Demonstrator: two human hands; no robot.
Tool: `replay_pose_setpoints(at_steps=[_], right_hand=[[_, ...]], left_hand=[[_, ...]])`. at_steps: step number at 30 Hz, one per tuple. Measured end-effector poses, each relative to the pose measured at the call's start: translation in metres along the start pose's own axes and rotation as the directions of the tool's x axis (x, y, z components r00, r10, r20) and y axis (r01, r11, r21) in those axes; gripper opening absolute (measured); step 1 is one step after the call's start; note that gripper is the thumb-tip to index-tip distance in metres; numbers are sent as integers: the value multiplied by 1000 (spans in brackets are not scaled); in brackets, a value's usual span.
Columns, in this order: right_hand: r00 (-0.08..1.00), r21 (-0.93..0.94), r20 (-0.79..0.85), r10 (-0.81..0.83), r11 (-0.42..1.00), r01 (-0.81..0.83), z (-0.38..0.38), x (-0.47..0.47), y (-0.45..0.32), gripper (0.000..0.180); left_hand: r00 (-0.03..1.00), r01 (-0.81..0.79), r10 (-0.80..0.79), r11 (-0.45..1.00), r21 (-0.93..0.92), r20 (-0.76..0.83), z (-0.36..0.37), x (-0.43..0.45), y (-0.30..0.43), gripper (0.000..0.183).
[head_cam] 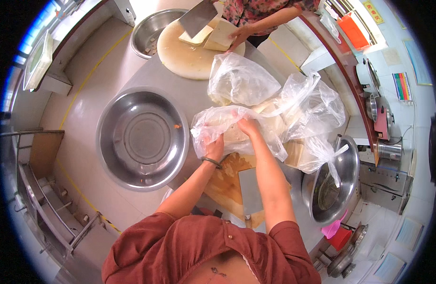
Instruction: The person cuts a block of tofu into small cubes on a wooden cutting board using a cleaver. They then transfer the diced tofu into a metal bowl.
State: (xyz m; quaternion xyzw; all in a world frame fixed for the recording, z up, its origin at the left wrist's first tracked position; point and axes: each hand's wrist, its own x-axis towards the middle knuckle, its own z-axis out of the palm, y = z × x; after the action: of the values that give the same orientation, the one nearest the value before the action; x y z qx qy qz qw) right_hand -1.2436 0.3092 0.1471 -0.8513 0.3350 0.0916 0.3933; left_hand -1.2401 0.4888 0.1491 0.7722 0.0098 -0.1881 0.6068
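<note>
A clear plastic bag (207,122) lies across the steel table before me, with a pale block (232,135), perhaps tofu, showing through it. My left hand (214,147) grips the bag's near left part, its fingertips covered by the film. My right hand (248,126) holds the bag higher up, beside the pale block; film hides part of its fingers. Below my hands is a wooden cutting board (221,181) with a cleaver (251,186) on it, partly behind my right forearm.
A large steel basin (147,174) with orange scraps stands left. More plastic bags (246,81) lie ahead and right, near a tilted steel bowl (351,170). Across the table, a co-worker's hand (241,35) holds a pale slab over a round board (182,65), beside a raised cleaver (200,17).
</note>
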Motion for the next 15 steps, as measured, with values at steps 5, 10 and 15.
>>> replay_pose_setpoints(at_steps=[5, 10, 15], right_hand=[[997, 105, 66, 26, 994, -33, -1, -8, -1, 71], [987, 181, 130, 92, 977, -115, 6, -24, -30, 69], [999, 397, -19, -43, 916, 47, 14, -56, -20, 62]], left_hand=[[982, 104, -93, 993, -55, 167, 3, 28, -19, 59], [961, 258, -249, 964, -68, 121, 13, 92, -85, 65], [973, 216, -182, 938, -272, 145, 5, 76, -60, 67]])
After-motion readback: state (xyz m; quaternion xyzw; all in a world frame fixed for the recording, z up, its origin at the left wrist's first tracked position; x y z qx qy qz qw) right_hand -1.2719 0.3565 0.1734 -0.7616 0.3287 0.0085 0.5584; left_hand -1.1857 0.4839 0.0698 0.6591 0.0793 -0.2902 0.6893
